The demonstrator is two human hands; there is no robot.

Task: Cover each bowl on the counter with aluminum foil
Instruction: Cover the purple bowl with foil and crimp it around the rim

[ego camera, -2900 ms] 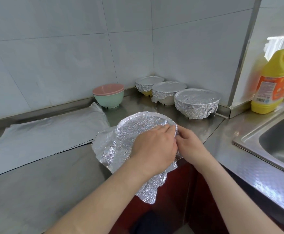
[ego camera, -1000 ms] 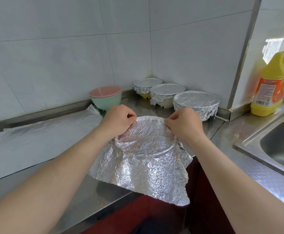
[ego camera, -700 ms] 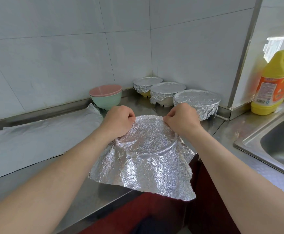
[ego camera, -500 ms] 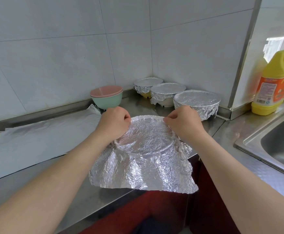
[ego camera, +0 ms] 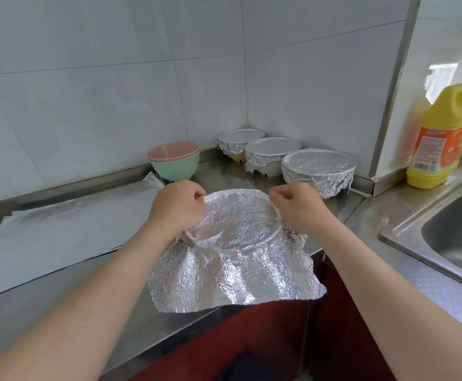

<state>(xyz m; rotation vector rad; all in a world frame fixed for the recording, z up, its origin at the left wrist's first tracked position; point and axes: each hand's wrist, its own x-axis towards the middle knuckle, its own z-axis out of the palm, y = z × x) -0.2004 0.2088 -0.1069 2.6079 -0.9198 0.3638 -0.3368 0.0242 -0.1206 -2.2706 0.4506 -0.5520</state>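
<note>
- The person is working at the front edge of the tabletop (ego camera: pixel 59 298). A foil sheet (ego camera: pixel 235 268) is lying draped over a bowl that is itself hidden, with only its round rim pressing through the foil.
- The left hand (ego camera: pixel 179 209) is curling over the far-left part of that rim, its grip pinching the foil. The right hand (ego camera: pixel 296 207) is pinching the foil at the far-right. I take it they are anchoring the back edge first so the sheet is not slipping while the rest gets folded.
- The near skirt of foil is flaring loose and hanging past the tabletop edge, in front of the red cabinet front (ego camera: pixel 252 339). It is not yet tucked under, and that looks to me like the job remaining on this bowl.
- Three covered bowls (ego camera: pixel 319 169) are sitting close together in the back corner, seemingly parked out of the way as finished.
- A pink bowl (ego camera: pixel 173 151) is nesting in a green bowl (ego camera: pixel 175 169) by the wall, uncovered. The spare foil (ego camera: pixel 59 232) is lying flat just left of them, handy for their turn.
- A yellow bottle (ego camera: pixel 441 141) and the sink (ego camera: pixel 455 237) are standing off to the right.
</note>
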